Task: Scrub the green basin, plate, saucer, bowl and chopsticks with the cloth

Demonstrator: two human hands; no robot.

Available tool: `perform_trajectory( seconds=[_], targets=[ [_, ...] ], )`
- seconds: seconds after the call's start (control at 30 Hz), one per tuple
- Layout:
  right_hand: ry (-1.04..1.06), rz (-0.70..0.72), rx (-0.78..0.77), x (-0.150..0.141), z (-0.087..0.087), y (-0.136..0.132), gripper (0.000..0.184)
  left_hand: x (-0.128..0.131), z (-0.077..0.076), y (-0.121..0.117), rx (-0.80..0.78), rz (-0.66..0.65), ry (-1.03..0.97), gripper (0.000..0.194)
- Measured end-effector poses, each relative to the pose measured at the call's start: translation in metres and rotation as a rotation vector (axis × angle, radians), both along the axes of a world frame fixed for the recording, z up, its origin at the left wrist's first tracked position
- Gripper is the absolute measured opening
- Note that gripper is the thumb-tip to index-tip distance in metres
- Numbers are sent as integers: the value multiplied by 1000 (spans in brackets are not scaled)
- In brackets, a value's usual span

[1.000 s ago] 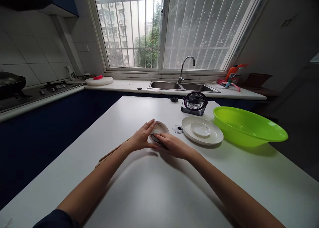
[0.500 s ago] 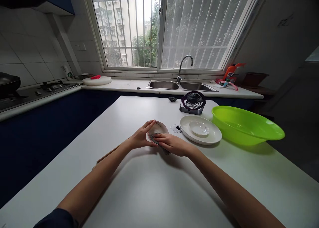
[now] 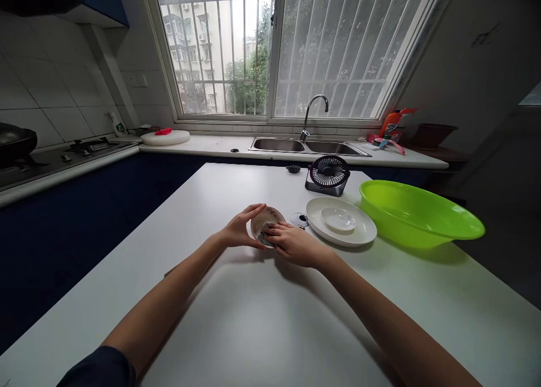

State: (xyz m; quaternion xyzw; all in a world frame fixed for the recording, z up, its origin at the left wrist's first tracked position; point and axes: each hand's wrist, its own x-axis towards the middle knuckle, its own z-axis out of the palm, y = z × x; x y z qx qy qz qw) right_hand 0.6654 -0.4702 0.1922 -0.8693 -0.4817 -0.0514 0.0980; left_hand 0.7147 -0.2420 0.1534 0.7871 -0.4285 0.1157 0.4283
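Observation:
In the middle of the white table, my left hand [image 3: 243,227] grips a small bowl [image 3: 258,222] by its left side, thumb and fingers around the rim. The bowl is tilted so its inside faces me, and a dark floral pattern shows near the upper rim. Pressed into it is a grey patterned cloth [image 3: 265,236], under the fingers of my right hand [image 3: 296,244]. Much of the cloth is hidden by those fingers. Beneath my left forearm lie thin wooden chopsticks [image 3: 171,271], mostly covered.
To the right, a small clear dish [image 3: 338,218] sits on a white plate [image 3: 367,234], beside a large green basin [image 3: 416,223]. Behind stand a black fan [image 3: 327,173] and a dark scouring pad [image 3: 293,169]. A double sink [image 3: 279,145] lies beyond the white table [image 3: 253,319].
My right hand has shifted slightly with the cloth, which now lies further inside the bowl instead of hanging over its lower edge. My left hand still holds the bowl.

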Motion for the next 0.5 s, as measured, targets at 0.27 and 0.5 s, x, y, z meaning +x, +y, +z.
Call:
perform_trajectory(
  seconds=[0.27, 0.5],
  targets=[
    [85, -50, -47, -4, 10, 1, 35, 6, 3, -1, -18, -58, 81, 117],
    [19, -137, -192, -14, 20, 7, 29, 8, 2, 0, -26, -117, 124, 115]
  ],
)
